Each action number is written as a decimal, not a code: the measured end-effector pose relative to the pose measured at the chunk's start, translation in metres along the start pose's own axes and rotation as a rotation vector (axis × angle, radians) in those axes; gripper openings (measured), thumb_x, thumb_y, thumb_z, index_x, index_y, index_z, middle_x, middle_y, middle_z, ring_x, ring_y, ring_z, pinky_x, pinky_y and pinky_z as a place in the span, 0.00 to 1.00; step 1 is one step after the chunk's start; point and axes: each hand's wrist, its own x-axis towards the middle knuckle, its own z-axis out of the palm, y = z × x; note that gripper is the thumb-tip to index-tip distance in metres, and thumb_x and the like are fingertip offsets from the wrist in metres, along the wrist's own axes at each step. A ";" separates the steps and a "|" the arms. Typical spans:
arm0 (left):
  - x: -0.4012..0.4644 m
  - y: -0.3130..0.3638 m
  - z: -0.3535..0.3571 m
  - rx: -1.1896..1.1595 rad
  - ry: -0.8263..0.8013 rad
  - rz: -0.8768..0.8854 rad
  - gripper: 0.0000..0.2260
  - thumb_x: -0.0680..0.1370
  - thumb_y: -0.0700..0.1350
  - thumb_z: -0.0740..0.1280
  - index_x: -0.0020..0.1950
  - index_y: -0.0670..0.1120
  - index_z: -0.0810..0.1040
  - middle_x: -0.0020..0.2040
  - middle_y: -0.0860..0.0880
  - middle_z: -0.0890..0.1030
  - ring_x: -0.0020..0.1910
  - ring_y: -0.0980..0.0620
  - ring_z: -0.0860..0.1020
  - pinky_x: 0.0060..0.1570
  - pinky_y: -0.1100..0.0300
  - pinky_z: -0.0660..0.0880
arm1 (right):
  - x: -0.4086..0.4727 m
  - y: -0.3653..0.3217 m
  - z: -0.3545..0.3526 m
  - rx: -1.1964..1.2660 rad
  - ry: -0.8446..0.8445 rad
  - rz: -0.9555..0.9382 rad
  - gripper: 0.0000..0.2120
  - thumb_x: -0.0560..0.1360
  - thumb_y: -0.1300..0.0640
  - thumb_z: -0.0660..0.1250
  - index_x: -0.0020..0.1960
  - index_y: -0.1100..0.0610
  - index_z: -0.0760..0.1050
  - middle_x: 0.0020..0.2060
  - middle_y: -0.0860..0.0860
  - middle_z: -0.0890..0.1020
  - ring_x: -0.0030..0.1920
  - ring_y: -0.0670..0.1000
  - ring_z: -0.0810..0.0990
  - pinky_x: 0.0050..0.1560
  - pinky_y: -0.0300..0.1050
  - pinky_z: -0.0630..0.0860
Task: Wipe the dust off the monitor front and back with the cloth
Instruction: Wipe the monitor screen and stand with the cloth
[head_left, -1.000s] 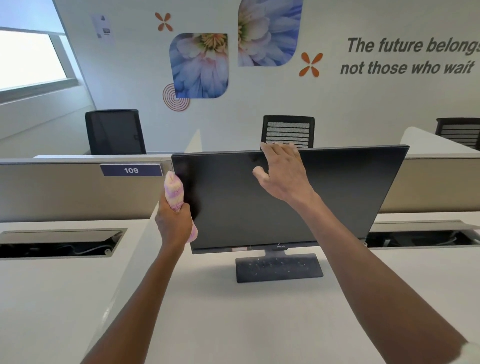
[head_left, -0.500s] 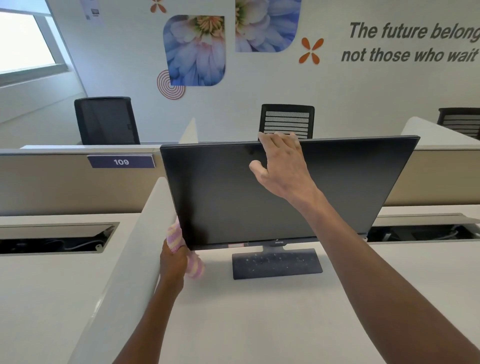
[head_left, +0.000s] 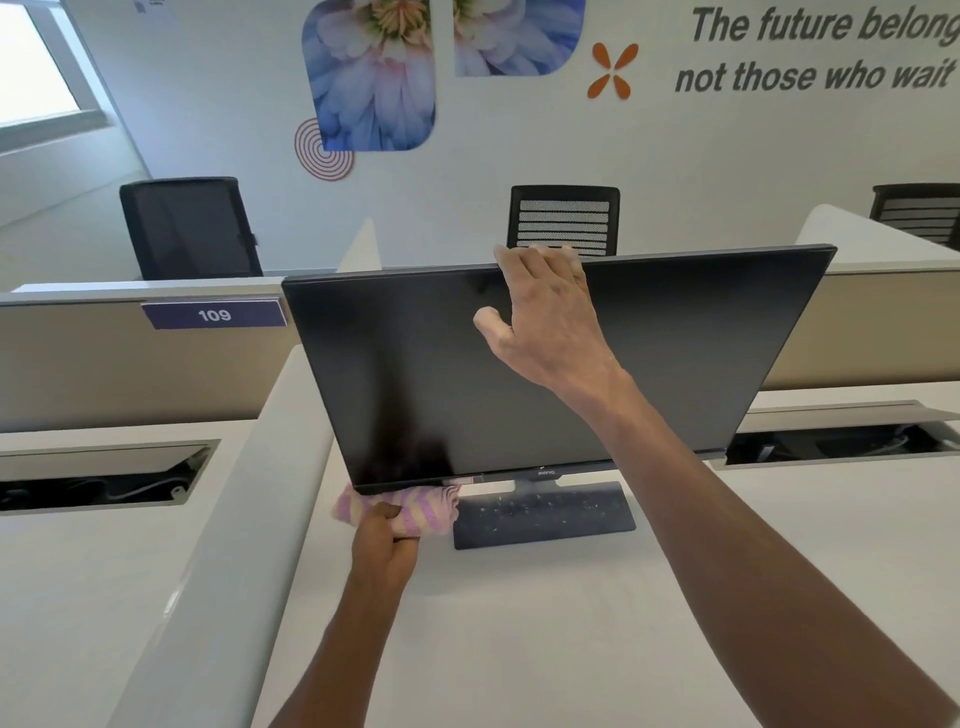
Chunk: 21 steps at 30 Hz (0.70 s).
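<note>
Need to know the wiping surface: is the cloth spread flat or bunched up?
Bunched up. The pink striped cloth is wadded in the left hand, pressed under the monitor at its lower left edge.

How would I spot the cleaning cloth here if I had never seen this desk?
Find the big black monitor on the white desk. Look under its bottom left corner, just left of the dark flat stand base: the cloth is bunched there in the left hand. It is the only soft thing, striped pink and cream.
</note>
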 end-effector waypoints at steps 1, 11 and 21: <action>0.000 -0.008 0.006 -0.029 0.001 -0.031 0.28 0.78 0.28 0.51 0.75 0.48 0.65 0.67 0.42 0.74 0.66 0.39 0.73 0.71 0.39 0.64 | 0.000 0.000 0.000 0.001 -0.002 -0.002 0.31 0.72 0.43 0.55 0.72 0.57 0.65 0.65 0.52 0.75 0.69 0.55 0.67 0.77 0.57 0.52; -0.012 -0.081 0.052 0.098 -0.026 -0.193 0.19 0.79 0.30 0.55 0.68 0.44 0.66 0.54 0.41 0.77 0.51 0.42 0.77 0.61 0.41 0.71 | 0.000 0.003 0.000 -0.020 -0.011 -0.030 0.32 0.72 0.43 0.58 0.72 0.57 0.65 0.65 0.52 0.74 0.69 0.55 0.67 0.76 0.57 0.55; -0.045 -0.079 0.044 0.500 -0.120 -0.319 0.13 0.76 0.30 0.60 0.57 0.44 0.72 0.57 0.39 0.76 0.56 0.38 0.77 0.59 0.43 0.76 | -0.002 0.000 -0.007 -0.017 -0.061 -0.036 0.32 0.74 0.45 0.62 0.74 0.56 0.61 0.71 0.51 0.68 0.75 0.54 0.61 0.78 0.55 0.50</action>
